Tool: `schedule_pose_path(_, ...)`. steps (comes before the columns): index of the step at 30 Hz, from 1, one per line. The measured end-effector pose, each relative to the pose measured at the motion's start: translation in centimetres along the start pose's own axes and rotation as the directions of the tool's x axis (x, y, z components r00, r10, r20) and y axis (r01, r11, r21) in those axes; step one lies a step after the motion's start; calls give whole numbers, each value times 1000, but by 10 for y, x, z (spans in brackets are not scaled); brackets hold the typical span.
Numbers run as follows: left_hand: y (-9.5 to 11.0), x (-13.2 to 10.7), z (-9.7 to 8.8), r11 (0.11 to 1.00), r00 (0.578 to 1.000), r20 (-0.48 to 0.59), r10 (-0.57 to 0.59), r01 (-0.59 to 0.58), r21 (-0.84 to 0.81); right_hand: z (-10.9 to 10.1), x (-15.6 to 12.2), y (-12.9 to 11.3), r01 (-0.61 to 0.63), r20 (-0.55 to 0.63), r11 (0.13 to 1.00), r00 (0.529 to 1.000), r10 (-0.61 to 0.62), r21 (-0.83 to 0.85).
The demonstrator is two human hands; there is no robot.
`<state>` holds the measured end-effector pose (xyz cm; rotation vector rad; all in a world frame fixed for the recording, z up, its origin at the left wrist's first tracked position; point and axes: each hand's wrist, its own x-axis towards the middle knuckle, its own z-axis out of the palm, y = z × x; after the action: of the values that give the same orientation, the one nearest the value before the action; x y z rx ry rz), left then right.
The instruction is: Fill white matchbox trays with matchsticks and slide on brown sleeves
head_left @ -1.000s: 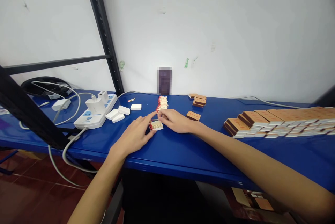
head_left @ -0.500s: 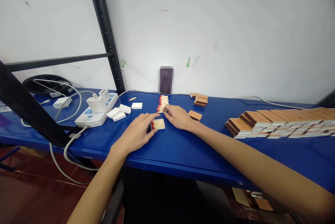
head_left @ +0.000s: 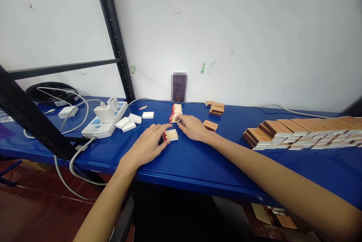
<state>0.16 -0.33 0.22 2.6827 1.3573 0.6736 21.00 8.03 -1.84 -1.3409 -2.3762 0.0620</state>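
Observation:
An inner matchbox tray holding red-headed matches lies on the blue shelf. My left hand steadies it from the left, thumb along the near side and a finger at the far side. Just beyond the tray, a row of loose matches stretches back, red heads to the left. My right hand pinches at the near end of this row; its fingertips partly cover the matches there. A brown matchbox lies right of that hand.
Several white box pieces lie at the left beside a power strip with plugs and cables. A few matchboxes are piled near the wall. Long stacked rows of matchboxes fill the right. A black upright post stands at the left.
My right fingers have shifted slightly at the near end of the match row. Some matches in the tray now lie more slanted. My left hand keeps its place.

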Motion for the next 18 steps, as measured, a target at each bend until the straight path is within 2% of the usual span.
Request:
schedule_pose_path(9,-1,0,1,999,999,-31,26,-27,-27,-1,0,-2,-19,2,1000,1000,19,19)
schedule_pose_path(18,-1,-1,0,1000,1000,7,-1,1,13,-2,-1,-2,-34,8,998,999,34,58)
